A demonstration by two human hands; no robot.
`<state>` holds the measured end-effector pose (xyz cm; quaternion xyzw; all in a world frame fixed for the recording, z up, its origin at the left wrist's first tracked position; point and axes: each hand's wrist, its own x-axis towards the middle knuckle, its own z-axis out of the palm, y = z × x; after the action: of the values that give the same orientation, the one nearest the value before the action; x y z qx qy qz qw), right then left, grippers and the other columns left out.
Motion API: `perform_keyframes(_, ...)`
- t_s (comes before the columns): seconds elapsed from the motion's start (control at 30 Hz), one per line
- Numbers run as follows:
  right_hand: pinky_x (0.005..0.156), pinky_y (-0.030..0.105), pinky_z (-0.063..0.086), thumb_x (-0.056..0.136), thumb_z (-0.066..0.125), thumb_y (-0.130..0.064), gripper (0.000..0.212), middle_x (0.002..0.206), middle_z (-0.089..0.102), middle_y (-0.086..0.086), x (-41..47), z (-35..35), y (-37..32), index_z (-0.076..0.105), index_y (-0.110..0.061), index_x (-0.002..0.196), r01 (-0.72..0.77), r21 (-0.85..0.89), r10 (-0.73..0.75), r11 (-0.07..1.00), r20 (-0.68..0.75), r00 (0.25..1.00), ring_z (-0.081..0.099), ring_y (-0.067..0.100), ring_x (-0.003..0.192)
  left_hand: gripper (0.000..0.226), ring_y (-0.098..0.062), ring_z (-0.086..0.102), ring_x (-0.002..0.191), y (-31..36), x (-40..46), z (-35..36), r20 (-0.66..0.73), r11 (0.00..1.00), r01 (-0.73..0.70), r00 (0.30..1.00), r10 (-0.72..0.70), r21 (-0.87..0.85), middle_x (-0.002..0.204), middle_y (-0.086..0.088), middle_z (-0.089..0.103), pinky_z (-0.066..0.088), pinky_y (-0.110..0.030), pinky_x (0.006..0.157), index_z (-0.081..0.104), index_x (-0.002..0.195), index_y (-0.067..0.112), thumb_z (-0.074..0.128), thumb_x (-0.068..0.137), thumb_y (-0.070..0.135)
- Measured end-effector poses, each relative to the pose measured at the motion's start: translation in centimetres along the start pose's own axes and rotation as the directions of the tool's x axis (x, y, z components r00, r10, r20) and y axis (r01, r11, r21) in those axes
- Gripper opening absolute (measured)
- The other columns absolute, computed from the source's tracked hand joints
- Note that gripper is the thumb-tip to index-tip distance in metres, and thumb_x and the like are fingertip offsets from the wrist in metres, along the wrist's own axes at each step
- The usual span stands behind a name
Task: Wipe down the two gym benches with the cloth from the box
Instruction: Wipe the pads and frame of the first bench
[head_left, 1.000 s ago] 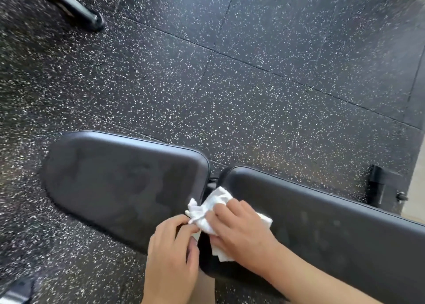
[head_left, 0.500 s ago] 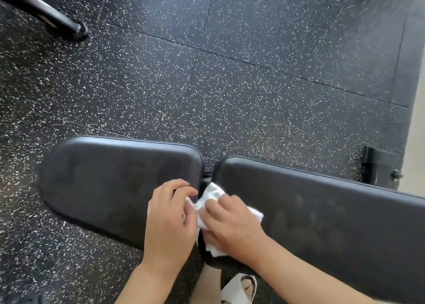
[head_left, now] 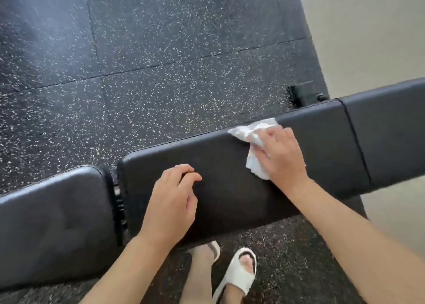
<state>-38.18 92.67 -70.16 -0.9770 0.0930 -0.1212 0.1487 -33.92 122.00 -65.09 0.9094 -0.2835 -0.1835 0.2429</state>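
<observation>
The right hand (head_left: 284, 155) presses the white cloth (head_left: 253, 142) flat on the long worktop pad (head_left: 230, 188), its grip open; left hand (head_left: 171, 202) hovers, fingers loosely curled, empty

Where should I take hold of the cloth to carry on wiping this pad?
Probably from above, palm flat on the bunched middle of the cloth, as the right hand does now. It lies crumpled flat on the bench pad, its loose edges sticking out towards the far rim.
</observation>
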Motion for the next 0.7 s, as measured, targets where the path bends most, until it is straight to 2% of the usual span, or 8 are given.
perform_keyframes(0.07, 0.088, 0.041, 0.042, 0.111, 0.036, -0.023, 0.036, 0.12, 0.06, 0.009, -0.8, -0.4, 2.2, 0.064, -0.016, 0.132, -0.136, -0.153, 0.141, 0.979, 0.028, 0.99, 0.05, 0.031, 0.092, 0.035, -0.024, 0.057, 0.121, 1.9, 0.8, 1.0, 0.024, 0.999, -0.028, 0.999, 0.028, 0.025, 0.128, -0.001, 0.062, 0.049, -0.04, 0.106, 0.072, 0.117, 0.014, 0.07, 0.087, -0.004)
perform_keyframes(0.13, 0.092, 0.032, 0.027, 0.107, -0.004, -0.031, 0.065, 0.136, 0.051, -0.002, -3.1, 0.1, 1.2, 0.047, -0.027, 0.147, -0.22, -0.18, 0.241, 0.959, 0.106, 0.965, 0.045, 0.026, 0.106, 0.033, -0.022, 0.056, 0.12, 3.3, 1.2, 1.7, 0.038, 0.998, -0.047, 0.998, 0.046, 0.045, 0.127, 0.001, 0.062, 0.049, -0.039, 0.105, 0.072, 0.116, 0.015, 0.069, 0.088, -0.003)
perform_keyframes(0.2, 0.086, 0.038, 0.038, 0.107, 0.021, -0.029, 0.049, 0.12, 0.057, 0.004, -5.7, -0.1, -1.6, 0.058, -0.02, 0.137, -0.288, -0.035, 0.29, 0.957, 0.08, 0.954, 0.05, 0.03, 0.096, 0.033, -0.022, 0.056, 0.118, 4.3, 1.4, 2.1, 0.049, 0.996, -0.056, 0.997, 0.053, 0.063, 0.126, 0.001, 0.062, 0.05, -0.04, 0.103, 0.071, 0.116, 0.014, 0.069, 0.089, -0.004)
perform_keyframes(0.27, 0.073, 0.046, 0.046, 0.1, 0.049, -0.027, 0.033, 0.106, 0.061, 0.009, -8.9, -0.5, -4.9, 0.068, -0.014, 0.123, -0.238, 0.099, 0.232, 0.966, 0.068, 0.97, 0.05, 0.031, 0.085, 0.033, -0.022, 0.056, 0.117, 5.2, 1.5, 2.5, 0.056, 0.995, -0.06, 0.997, 0.056, 0.074, 0.126, 0.001, 0.061, 0.051, -0.042, 0.101, 0.071, 0.116, 0.013, 0.068, 0.088, -0.005)
perform_keyframes(0.37, 0.061, 0.043, 0.047, 0.093, 0.064, -0.023, 0.028, 0.101, 0.066, 0.007, -11.6, -1.5, -5.2, 0.074, -0.012, 0.116, -0.031, 0.105, 0.023, 0.994, 0.076, 0.997, 0.054, 0.03, 0.078, 0.03, -0.025, 0.056, 0.111, 6.2, 1.8, 2.9, 0.085, 0.985, -0.13, 0.989, 0.121, 0.109, 0.124, 0.0, 0.061, 0.053, -0.047, 0.094, 0.071, 0.109, 0.012, 0.068, 0.086, -0.008)
perform_keyframes(0.43, 0.058, 0.043, 0.046, 0.09, 0.068, -0.02, 0.025, 0.098, 0.068, 0.007, -11.7, -2.2, -2.6, 0.076, -0.012, 0.113, 0.009, 0.082, -0.013, 0.997, 0.05, 0.999, 0.056, 0.03, 0.074, 0.03, -0.027, 0.056, 0.11, 6.9, 2.6, 3.2, 0.125, 0.97, -0.198, 0.975, 0.181, 0.138, 0.124, 0.0, 0.06, 0.052, -0.048, 0.092, 0.07, 0.109, 0.012, 0.068, 0.086, -0.008)
perform_keyframes(0.57, 0.065, 0.048, 0.05, 0.091, 0.061, -0.016, 0.026, 0.098, 0.067, 0.013, -11.2, -4.3, 4.5, 0.075, -0.011, 0.112, -0.238, -0.014, 0.237, 0.971, -0.068, 0.969, 0.055, 0.035, 0.076, 0.031, -0.029, 0.055, 0.114, 8.6, 5.9, 4.6, 0.186, 0.925, -0.344, 0.931, 0.314, 0.159, 0.128, -0.001, 0.06, 0.05, -0.047, 0.098, 0.069, 0.116, 0.012, 0.066, 0.089, -0.004)
perform_keyframes(0.7, 0.07, 0.048, 0.048, 0.086, 0.065, -0.006, 0.025, 0.107, 0.059, 0.011, -11.1, -5.8, 9.1, 0.073, -0.003, 0.109, -0.492, -0.031, 0.468, 0.87, -0.258, 0.845, 0.047, 0.033, 0.083, 0.039, -0.034, 0.055, 0.123, 11.8, 10.6, 7.2, 0.23, 0.83, -0.534, 0.838, 0.495, 0.16, 0.136, -0.006, 0.06, 0.044, -0.046, 0.109, 0.068, 0.127, 0.01, 0.068, 0.089, 0.0)
